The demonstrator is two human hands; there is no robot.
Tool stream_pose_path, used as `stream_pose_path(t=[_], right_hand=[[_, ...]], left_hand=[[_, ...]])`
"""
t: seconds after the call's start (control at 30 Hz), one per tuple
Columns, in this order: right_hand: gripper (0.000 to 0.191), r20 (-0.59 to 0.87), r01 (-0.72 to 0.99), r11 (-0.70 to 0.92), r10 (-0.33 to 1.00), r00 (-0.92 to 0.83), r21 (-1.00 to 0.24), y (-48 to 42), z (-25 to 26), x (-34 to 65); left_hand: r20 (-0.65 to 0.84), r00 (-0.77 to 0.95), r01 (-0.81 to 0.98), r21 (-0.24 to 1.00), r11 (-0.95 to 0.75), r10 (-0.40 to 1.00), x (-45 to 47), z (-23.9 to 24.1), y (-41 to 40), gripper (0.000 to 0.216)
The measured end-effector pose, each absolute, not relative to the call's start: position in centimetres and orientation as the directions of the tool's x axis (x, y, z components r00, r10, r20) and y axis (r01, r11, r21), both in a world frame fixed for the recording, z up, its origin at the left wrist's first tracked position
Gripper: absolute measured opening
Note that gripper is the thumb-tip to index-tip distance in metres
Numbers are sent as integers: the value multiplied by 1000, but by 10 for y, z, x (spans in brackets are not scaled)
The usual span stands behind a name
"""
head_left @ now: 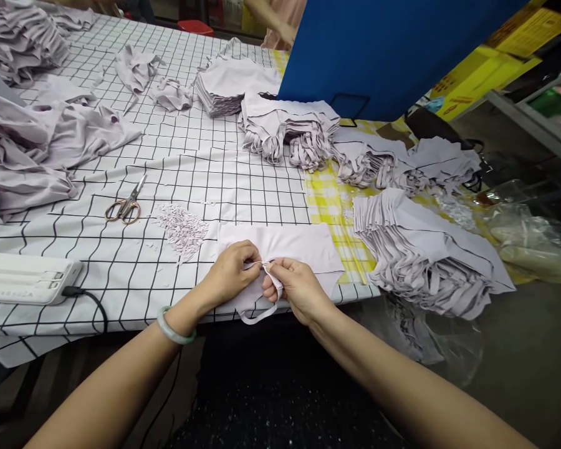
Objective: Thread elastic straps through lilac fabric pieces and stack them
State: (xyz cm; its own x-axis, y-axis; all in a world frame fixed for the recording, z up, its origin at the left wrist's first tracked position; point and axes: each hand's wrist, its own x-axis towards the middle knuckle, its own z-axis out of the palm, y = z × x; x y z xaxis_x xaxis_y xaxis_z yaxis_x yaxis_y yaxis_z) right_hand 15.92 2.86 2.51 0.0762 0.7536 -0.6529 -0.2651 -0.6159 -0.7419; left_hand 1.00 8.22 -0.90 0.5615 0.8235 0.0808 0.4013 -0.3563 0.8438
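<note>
The left hand (236,269) and right hand (297,287) pinch a thin strap (253,321) of the lilac garment (290,240) lying beneath them at the six-o'clock edge of the checked tablecloth (252,193); scissors (129,204) lie at their ten o'clock, a garment stack (421,243) at three.

Serves as a table (257,193), draped in black-gridded white cloth (177,162); carries scissors (129,204), clippings (183,231), a power bank (23,277), fabric stacks (240,78) and a garment piece (303,240).
</note>
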Motion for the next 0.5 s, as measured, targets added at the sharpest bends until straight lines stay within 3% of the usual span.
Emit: stream_pose_path(t=[0.37, 0.5], right_hand=[[16, -740, -228, -740, 664, -106, -632, 37, 25, 171], [26, -715, -318, -725, 678, -171, -611, 6, 26, 176]], left_hand=[[93, 550, 425, 824, -374, 830, 13, -11, 81, 9], [195, 603, 447, 720, -530, 773, 5, -12, 72, 18]])
